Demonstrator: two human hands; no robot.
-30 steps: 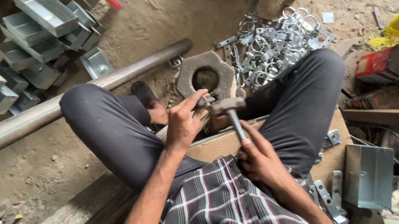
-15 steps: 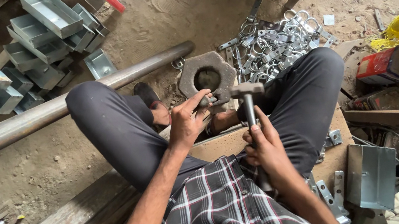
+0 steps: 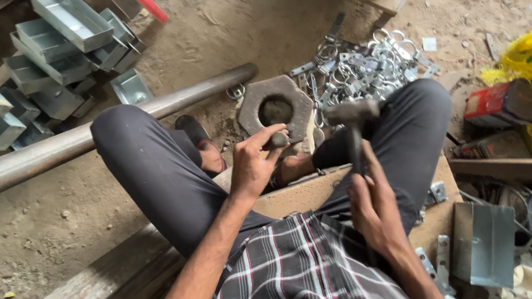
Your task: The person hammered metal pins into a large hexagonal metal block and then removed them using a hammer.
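Head view: the left hand [image 3: 256, 165] pinches a small dark metal piece [image 3: 278, 140] steady on the near rim of the rusty hexagonal steel block [image 3: 274, 107]. Just right, the right hand [image 3: 374, 207] grips a steel-headed hammer [image 3: 351, 113], raised.

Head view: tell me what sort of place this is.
Most likely a small metal workshop with a dirt floor. A long steel pipe lies on the ground, folded sheet-metal trays are stacked nearby, a heap of metal clamps sits ahead, and the right hand grips a hammer.
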